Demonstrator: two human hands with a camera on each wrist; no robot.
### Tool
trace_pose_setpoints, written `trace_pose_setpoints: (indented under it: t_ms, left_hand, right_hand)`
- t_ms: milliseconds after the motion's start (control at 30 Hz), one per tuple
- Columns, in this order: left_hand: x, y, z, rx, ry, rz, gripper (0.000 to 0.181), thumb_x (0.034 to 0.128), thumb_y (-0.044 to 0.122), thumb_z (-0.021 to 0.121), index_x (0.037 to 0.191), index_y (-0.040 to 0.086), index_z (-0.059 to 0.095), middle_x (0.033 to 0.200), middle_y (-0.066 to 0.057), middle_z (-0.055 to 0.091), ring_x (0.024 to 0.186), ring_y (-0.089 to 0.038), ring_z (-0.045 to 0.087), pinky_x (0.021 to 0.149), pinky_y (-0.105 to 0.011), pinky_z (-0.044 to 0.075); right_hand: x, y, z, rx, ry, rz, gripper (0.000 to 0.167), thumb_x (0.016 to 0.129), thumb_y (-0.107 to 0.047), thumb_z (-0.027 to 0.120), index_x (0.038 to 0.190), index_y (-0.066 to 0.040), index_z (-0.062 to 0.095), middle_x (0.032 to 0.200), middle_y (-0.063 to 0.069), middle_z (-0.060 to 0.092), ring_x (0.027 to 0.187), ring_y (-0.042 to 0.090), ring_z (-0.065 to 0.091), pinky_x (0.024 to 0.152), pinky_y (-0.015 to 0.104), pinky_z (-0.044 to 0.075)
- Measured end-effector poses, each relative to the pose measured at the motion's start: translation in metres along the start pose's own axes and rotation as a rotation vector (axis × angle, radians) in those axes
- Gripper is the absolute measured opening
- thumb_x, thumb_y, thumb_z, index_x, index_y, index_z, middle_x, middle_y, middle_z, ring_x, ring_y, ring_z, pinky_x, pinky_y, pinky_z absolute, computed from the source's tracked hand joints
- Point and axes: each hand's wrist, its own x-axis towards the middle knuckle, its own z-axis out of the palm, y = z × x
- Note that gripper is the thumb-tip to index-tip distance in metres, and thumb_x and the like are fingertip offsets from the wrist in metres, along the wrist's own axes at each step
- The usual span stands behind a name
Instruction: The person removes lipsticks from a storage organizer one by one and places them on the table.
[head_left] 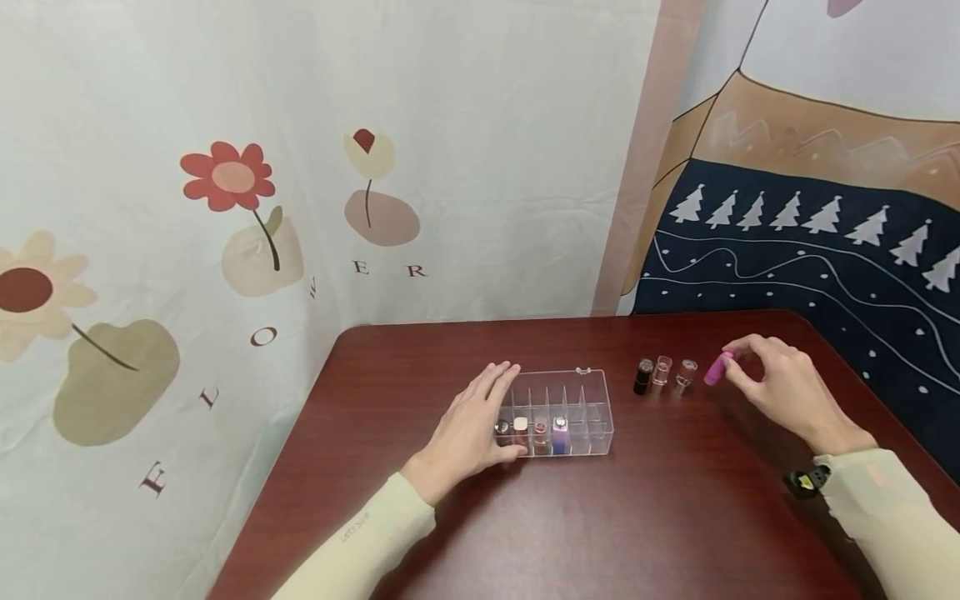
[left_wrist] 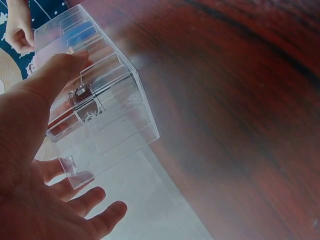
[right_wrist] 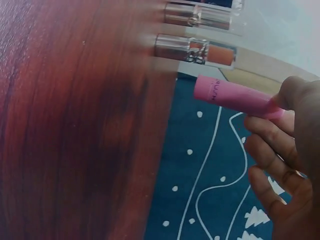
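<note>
Flower-printed white cloth (head_left: 510, 167) backs the dark-red wooden counter (head_left: 600, 525). Head view, right of centre: the right hand (head_left: 787, 387) has its grip narrowed on a slim pink plastic tube (head_left: 716, 371), tilted; a light, steady pinch should suit it. Lower centre: the left hand (head_left: 468, 425), loosely spread, touches a clear compartmented plastic box (head_left: 592, 440), four small cosmetics (head_left: 541, 436) in its near row. Left wrist view: the thumb overlaps the box, upper left. Right wrist view: the tube sits below a silver-and-clear lipstick (right_wrist: 172, 47).

A pink tube (head_left: 717, 369) with dark lettering tilts in the right hand's (head_left: 783, 387) pinch, its free end downward; a clear, compartmented case (head_left: 598, 430) sits on the counter (head_left: 630, 517), four cosmetic tubes (head_left: 540, 437) in its front row, left hand (head_left: 468, 425) on its left side
</note>
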Motion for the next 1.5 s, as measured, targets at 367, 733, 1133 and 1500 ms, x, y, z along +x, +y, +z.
trace_pose_setpoints:
  t_ms: [367, 733, 1133, 1500]
  left_hand:
    - [0.001, 0.0, 0.0, 0.009, 0.001, 0.004, 0.136, 0.0777, 0.048, 0.111, 0.183, 0.013, 0.032, 0.187, -0.014, 0.042, 0.175, -0.04, 0.043, 0.135, -0.063, 0.05]
    - [0.0, -0.001, 0.002, -0.003, -0.004, -0.007, 0.136, 0.0782, 0.046, 0.111, 0.184, 0.015, 0.032, 0.188, -0.012, 0.042, 0.175, -0.039, 0.043, 0.135, -0.063, 0.05]
    - [0.001, -0.002, 0.003, -0.002, 0.012, 0.007, 0.134, 0.0773, 0.045, 0.112, 0.183, 0.014, 0.034, 0.186, -0.013, 0.044, 0.174, -0.039, 0.045, 0.134, -0.063, 0.051]
    - [0.0, -0.002, 0.004, -0.006, 0.016, 0.007, 0.134, 0.0772, 0.043, 0.112, 0.183, 0.013, 0.034, 0.187, -0.014, 0.043, 0.174, -0.039, 0.045, 0.134, -0.064, 0.051]
  right_hand:
    - [0.001, 0.009, 0.012, 0.007, -0.105, 0.048, 0.019, 0.103, -0.016, 0.088, 0.118, -0.007, 0.082, 0.107, 0.016, 0.086, 0.092, 0.03, 0.076, 0.079, 0.029, 0.056]
    - [0.003, 0.013, 0.018, 0.007, -0.114, 0.022, 0.016, 0.103, -0.014, 0.088, 0.116, -0.007, 0.083, 0.103, 0.013, 0.087, 0.086, 0.026, 0.074, 0.073, 0.032, 0.055]
    - [0.003, 0.013, 0.02, 0.017, -0.136, 0.045, 0.02, 0.105, -0.018, 0.086, 0.122, -0.008, 0.083, 0.103, 0.01, 0.088, 0.091, 0.029, 0.077, 0.078, 0.041, 0.058]
    - [-0.001, 0.007, 0.015, 0.049, -0.139, 0.087, 0.031, 0.107, -0.022, 0.084, 0.133, -0.006, 0.078, 0.129, 0.023, 0.082, 0.113, 0.042, 0.076, 0.099, 0.068, 0.061]
